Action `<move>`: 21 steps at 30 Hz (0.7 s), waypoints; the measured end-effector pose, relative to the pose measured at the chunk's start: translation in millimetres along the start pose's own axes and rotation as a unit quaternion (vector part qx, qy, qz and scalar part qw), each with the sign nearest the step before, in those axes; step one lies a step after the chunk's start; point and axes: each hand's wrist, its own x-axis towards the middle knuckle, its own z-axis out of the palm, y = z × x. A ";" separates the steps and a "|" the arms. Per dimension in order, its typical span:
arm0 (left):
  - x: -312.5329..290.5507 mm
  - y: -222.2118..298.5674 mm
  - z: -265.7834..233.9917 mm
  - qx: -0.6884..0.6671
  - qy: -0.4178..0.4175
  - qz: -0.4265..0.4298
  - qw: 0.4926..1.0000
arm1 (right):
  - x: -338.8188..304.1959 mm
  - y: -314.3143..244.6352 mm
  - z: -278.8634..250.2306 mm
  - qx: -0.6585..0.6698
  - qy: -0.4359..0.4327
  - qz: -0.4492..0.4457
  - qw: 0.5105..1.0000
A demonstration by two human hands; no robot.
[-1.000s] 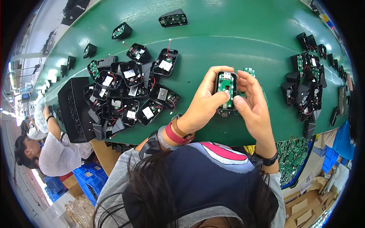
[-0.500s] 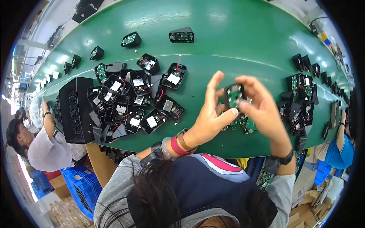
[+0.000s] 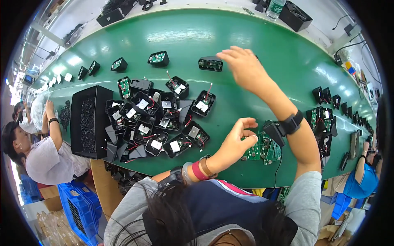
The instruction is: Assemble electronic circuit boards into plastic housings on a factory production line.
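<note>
From here I see the right hand (image 3: 245,69) stretched over the green desk (image 3: 287,49), just beside a black housing (image 3: 210,64); I cannot tell whether that hand grips anything; the left hand (image 3: 236,144), loosely parted, is beside green circuit boards (image 3: 269,151).

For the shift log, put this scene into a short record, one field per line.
Left hand: fingers parted, beside loose green circuit boards; contact unclear
Right hand: stretched out over the green work surface, near a black housing; its grip is hidden
Left of the hands: pile of open black housings, some with red wires
Farther left: black box of small black parts
Beyond the far edge: clear bottle
Others: person in pale top, left; person in blue top, right
</note>
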 end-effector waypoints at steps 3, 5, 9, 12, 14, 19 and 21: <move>1.5 -3.9 -1.4 -0.002 -0.018 -0.034 0.999 | 11.3 -17.7 13.8 0.014 -0.038 -0.018 0.999; 1.5 -2.6 -1.9 -0.015 -0.033 -0.035 0.999 | 24.3 -8.2 22.1 0.031 -0.043 0.001 0.999; 3.2 -1.8 0.5 -0.013 -0.040 -0.034 0.999 | 40.9 5.8 29.5 0.103 -0.118 0.121 0.980; 2.6 -2.8 -1.5 -0.022 -0.027 -0.027 0.999 | 34.0 -3.8 27.2 0.057 -0.015 0.035 0.998; 2.5 -2.6 -5.0 0.024 -0.068 -0.058 0.996 | 24.8 -29.1 -7.4 0.206 -0.033 0.002 0.978; -1.1 0.9 10.6 0.057 -0.166 -0.122 0.977 | -16.1 -54.3 -12.6 0.261 -0.202 -0.078 0.941; -0.9 -1.9 7.6 0.110 -0.167 -0.121 0.972 | -25.8 -60.4 -5.7 0.254 -0.185 -0.052 0.948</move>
